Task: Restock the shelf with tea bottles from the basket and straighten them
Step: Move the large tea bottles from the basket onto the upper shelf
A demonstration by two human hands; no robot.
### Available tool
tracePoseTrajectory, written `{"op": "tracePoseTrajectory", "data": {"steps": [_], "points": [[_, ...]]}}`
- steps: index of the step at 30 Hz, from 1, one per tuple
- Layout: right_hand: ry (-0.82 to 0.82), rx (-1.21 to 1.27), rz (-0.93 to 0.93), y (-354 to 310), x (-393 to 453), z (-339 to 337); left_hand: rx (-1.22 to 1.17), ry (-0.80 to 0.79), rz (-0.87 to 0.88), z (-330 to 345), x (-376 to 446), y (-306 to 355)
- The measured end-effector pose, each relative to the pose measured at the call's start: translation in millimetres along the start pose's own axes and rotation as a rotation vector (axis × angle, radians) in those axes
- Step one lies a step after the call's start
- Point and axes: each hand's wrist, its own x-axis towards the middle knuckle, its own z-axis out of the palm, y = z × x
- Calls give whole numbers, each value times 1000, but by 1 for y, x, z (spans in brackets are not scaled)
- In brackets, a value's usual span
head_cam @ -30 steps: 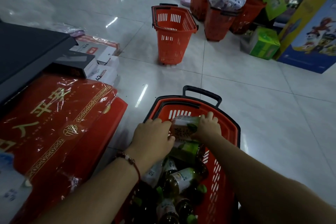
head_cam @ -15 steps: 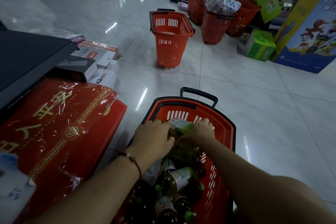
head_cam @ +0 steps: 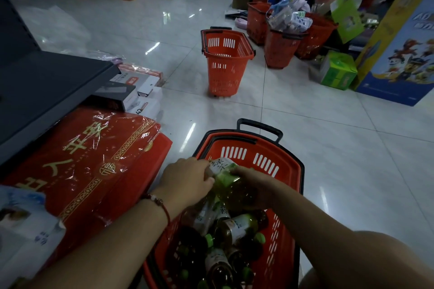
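Both hands reach into the red basket (head_cam: 285, 171) on the floor. The left hand (head_cam: 185, 180) and the right hand (head_cam: 254, 185) are each closed around one tea bottle (head_cam: 226, 177) (green-and-white label, amber tea), held tilted above the other bottles (head_cam: 234, 230) lying in the basket. An empty basket (head_cam: 225, 63) stands well apart.

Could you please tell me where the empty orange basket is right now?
In the head view, the empty orange basket stands alone on the tiled floor at upper centre, beyond the basket of tea bottles, left of the filled baskets.
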Motion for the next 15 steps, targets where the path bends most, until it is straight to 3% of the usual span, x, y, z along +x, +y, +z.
{"op": "tracePoseTrajectory", "data": {"steps": [4, 6, 12, 15], "points": [[-69, 209, -56, -4, -16, 7, -35, 3, -36, -11, -10, -4], [-92, 279, -92, -9, -26, 9, -163, -20, -80, -14, -12, -9], [-161, 303, -340, -19, -69, 17, -1070, -106, -277, -38, -19, -9], [-214, 255, -453, -15, -88, 24, -1321, -104, -278, -56, -23, -3]]}}
